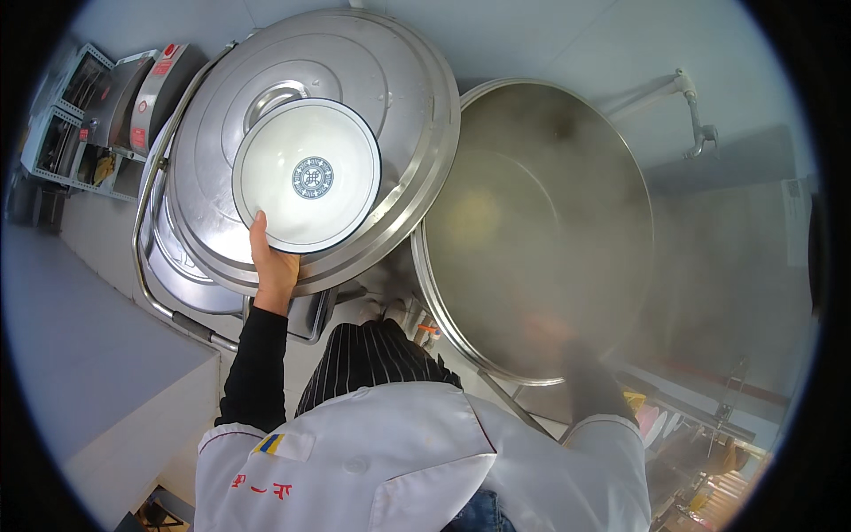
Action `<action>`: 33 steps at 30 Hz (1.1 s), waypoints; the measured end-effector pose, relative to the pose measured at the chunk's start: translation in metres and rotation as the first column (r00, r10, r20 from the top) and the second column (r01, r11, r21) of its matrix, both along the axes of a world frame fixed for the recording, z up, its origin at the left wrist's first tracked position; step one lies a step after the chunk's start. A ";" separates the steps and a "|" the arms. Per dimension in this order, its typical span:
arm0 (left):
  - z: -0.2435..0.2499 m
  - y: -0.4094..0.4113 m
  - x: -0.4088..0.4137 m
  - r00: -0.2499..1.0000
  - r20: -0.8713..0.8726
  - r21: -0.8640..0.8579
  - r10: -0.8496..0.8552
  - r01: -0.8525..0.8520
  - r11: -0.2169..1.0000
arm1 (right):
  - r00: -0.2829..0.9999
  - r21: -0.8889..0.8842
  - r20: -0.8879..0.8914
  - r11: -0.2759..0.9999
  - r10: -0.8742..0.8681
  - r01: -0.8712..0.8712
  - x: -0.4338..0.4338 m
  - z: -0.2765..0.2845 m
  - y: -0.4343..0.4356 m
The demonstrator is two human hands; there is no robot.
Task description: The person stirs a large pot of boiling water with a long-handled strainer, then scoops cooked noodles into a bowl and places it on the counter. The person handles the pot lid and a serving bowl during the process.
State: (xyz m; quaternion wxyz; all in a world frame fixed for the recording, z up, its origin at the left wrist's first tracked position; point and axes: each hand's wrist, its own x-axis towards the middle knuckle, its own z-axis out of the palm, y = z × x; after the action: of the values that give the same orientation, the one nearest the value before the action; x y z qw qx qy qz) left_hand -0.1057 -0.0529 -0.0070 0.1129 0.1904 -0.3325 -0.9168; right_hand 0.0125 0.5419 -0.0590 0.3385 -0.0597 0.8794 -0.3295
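My left hand (274, 266) holds a white bowl (302, 219) by its rim, thumb over the near edge. The bowl has a dark blue rim line and a round blue emblem at its centre, and no food shows in it. Behind it lies a big round stainless steel lid (372, 100) with a loop handle. To the right stands a very large metal pot (429, 279) of cloudy, steaming liquid. Over the pot's near right part, my right hand (548, 332) is blurred by steam; whether it holds something cannot be made out.
A bent metal tube rail (136, 233) runs along the left of the lid. Metal racks (50, 143) stand at the far left. A wall tap (698, 130) juts out beyond the pot. Bowls and utensils (655, 425) sit at the lower right, partly behind steam.
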 end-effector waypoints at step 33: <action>-0.048 -0.031 0.019 0.969 -0.247 -0.959 -0.011 -0.246 -0.143 | 0.987 0.568 -0.055 0.809 -0.148 0.153 -0.163 0.082 0.123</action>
State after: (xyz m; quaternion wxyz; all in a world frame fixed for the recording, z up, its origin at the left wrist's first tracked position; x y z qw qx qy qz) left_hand -0.0866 -0.0841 -0.0552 0.3275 -0.0096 -0.8769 -0.3516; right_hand -0.1502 0.6646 0.0233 0.3102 0.1128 0.9408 -0.0772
